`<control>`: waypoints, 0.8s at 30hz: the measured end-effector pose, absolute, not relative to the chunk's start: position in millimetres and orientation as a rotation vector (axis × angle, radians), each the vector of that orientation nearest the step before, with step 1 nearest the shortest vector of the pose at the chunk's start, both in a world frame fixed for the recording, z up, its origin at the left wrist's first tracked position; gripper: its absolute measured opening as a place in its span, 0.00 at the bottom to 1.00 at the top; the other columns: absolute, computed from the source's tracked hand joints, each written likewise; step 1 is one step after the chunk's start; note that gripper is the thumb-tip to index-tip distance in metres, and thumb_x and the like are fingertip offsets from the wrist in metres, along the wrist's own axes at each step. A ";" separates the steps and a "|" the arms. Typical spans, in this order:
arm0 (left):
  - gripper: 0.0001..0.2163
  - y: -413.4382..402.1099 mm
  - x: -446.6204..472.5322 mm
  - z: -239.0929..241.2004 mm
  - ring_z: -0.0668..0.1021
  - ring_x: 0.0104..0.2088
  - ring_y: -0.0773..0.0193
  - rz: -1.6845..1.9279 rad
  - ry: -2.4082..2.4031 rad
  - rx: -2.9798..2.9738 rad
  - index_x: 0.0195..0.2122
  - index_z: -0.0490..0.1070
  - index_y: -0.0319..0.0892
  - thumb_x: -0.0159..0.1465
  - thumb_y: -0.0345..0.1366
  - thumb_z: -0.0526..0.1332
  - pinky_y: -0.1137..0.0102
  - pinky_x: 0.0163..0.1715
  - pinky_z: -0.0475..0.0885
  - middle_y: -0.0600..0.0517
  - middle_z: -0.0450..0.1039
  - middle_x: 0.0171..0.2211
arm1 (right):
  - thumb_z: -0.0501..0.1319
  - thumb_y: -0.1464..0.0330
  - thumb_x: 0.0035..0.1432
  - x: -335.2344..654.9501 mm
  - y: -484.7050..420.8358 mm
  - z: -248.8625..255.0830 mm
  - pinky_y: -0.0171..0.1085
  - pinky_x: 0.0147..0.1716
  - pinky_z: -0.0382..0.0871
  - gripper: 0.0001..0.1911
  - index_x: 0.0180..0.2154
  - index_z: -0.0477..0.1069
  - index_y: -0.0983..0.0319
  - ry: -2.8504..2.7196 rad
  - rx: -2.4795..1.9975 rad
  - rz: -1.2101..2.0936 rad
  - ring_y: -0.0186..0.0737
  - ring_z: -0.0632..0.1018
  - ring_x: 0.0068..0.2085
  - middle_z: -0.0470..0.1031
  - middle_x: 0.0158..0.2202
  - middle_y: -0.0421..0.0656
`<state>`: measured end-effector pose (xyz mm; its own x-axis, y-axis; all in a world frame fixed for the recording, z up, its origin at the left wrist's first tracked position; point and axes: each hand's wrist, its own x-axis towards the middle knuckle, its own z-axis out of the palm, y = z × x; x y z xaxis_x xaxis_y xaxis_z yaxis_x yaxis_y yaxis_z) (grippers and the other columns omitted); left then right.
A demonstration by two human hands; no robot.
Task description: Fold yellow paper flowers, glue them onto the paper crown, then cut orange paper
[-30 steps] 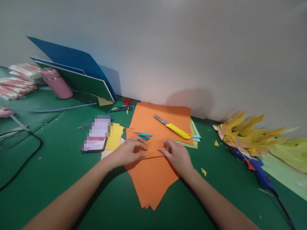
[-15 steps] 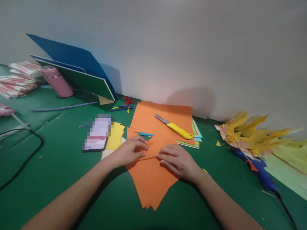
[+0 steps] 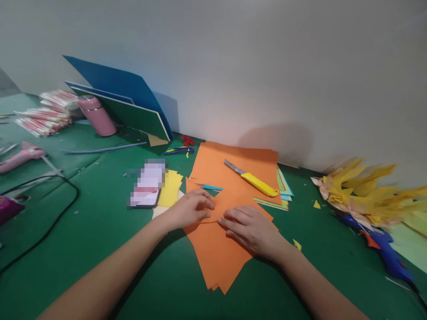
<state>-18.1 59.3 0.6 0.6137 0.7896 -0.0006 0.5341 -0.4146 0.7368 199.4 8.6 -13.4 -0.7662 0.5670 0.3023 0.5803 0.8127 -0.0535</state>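
Several sheets of orange paper (image 3: 220, 260) lie overlapped in front of me, with a creased edge across the middle. My left hand (image 3: 190, 206) is closed on the left end of that edge, fingers bent and thumb low on the paper. From the other side my right hand (image 3: 250, 229) grips the edge near its middle, fingers close together and pressed to the paper. Just beyond my hands is a thin blue pointed tool (image 3: 212, 188), partly covered. A yellow utility knife (image 3: 258, 183), blade out, rests on an orange stack (image 3: 213, 155) against the wall.
A phone (image 3: 147, 184) and yellow paper (image 3: 171, 186) lie left of my hands. Further left are a pink bottle (image 3: 98, 116), leaning boards (image 3: 140, 115), a pink glue gun (image 3: 23, 158) and a black cable (image 3: 71, 202). At right sit yellow petals (image 3: 363, 186) and a blue glue gun (image 3: 393, 258).
The view has turned left, so everything sits further right in the picture. My right hand has slid slightly toward me on the paper; my left hand stays in place.
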 end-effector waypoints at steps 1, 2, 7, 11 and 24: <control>0.08 59.4 -18.2 -0.1 0.75 0.45 0.60 0.461 1.035 2.123 0.35 0.75 0.41 0.56 0.25 0.62 0.62 0.48 0.69 0.48 0.72 0.43 | 0.51 0.68 0.64 198.7 8.4 -14.1 0.43 0.36 0.67 0.12 0.45 0.70 0.63 -2.697 -0.874 -0.065 0.44 0.73 0.38 0.74 0.36 0.46; 0.08 59.3 -18.3 -0.4 0.75 0.45 0.60 0.466 1.033 2.126 0.35 0.75 0.41 0.56 0.24 0.62 0.62 0.48 0.70 0.48 0.72 0.43 | 0.51 0.68 0.64 198.1 8.3 -14.9 0.43 0.37 0.68 0.12 0.46 0.70 0.63 -2.699 -0.875 -0.068 0.44 0.73 0.38 0.74 0.36 0.47; 0.07 58.8 -18.3 1.8 0.75 0.45 0.60 0.457 1.039 2.114 0.34 0.75 0.40 0.56 0.24 0.62 0.63 0.46 0.70 0.48 0.72 0.43 | 0.50 0.68 0.65 197.3 8.7 -18.9 0.43 0.37 0.69 0.14 0.46 0.70 0.64 -2.678 -0.888 -0.075 0.44 0.73 0.38 0.73 0.37 0.48; 0.07 59.0 -18.4 1.5 0.75 0.44 0.61 0.462 1.050 2.110 0.34 0.75 0.41 0.56 0.24 0.62 0.64 0.46 0.70 0.49 0.72 0.42 | 0.49 0.68 0.65 197.3 9.5 -19.5 0.43 0.38 0.70 0.14 0.47 0.69 0.64 -2.663 -0.879 -0.031 0.44 0.73 0.39 0.73 0.37 0.48; 0.09 62.6 -20.3 0.8 0.75 0.45 0.61 0.446 1.014 2.127 0.36 0.76 0.40 0.55 0.24 0.63 0.63 0.47 0.69 0.49 0.73 0.43 | 0.49 0.68 0.65 194.3 9.3 -15.5 0.40 0.34 0.66 0.13 0.47 0.69 0.62 -2.722 -0.897 -0.098 0.43 0.72 0.37 0.72 0.36 0.46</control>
